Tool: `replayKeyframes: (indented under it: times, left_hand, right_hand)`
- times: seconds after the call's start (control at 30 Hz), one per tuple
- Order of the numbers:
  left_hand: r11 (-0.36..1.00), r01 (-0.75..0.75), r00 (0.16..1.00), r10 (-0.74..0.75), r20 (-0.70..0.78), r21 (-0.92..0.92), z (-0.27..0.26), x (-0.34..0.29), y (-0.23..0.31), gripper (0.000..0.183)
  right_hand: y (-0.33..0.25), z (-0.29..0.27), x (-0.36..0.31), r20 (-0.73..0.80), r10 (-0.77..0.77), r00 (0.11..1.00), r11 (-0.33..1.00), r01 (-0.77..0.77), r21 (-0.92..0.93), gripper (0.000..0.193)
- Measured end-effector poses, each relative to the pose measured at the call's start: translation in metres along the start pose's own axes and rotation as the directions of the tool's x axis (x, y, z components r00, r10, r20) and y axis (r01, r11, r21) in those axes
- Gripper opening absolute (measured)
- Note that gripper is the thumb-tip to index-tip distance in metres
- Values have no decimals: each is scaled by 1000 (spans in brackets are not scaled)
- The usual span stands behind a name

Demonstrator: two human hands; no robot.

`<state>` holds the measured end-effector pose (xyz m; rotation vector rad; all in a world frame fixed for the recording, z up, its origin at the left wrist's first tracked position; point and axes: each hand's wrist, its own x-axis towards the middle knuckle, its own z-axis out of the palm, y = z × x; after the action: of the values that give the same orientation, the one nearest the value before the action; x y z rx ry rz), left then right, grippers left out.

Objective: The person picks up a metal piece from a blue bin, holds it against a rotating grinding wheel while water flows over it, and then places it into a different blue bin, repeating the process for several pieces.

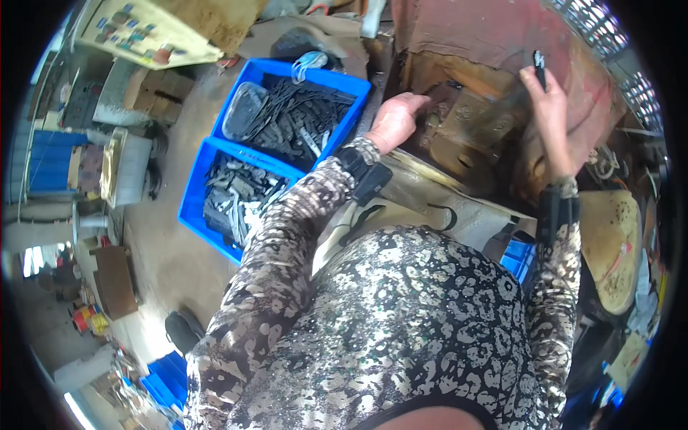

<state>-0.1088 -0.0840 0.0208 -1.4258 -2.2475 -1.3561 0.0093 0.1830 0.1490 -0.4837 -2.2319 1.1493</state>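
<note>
My right hand (549,104) is raised at the far right of the work box, its fingers closed on a small dark piece (540,63) that sticks up, with a shiny light patch near its upper end. My left hand (396,120) hovers by the left rim of the open work box (462,183), fingers drawn together and pointing right; whatever they may hold is hidden. Inside the box are brown, grimy metal parts, among them a round plate (459,159). To the left, a blue bin (351,84) holds many dark flat strips. A second blue bin (192,193) contains dark and silvery pieces.
A clear plastic tub (245,109) lies in the far bin, and a light blue mask (308,64) hangs on its rim. Reddish sheeting (466,27) backs the work box. A worn pale stool seat (609,247) stands right of my forearm. A small blue tray (517,256) sits near my waist.
</note>
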Motion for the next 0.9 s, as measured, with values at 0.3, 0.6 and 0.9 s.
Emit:
replayKeyframes:
  times: [0.3, 0.6, 0.9]
  left_hand:
    - [980, -98, 979, 63, 194, 176, 14, 38, 8, 53]
    - [906, -324, 847, 150, 510, 271, 48, 29, -23, 13]
    - [807, -522, 708, 230, 668, 276, 104, 14, -69, 15]
  right_hand:
    - [-55, -6, -168, 65, 160, 985, 983, -166, 84, 19]
    - [-46, 2, -242, 260, 154, 953, 985, -169, 33, 29]
    - [-38, 9, -269, 339, 291, 895, 952, -305, -13, 31]
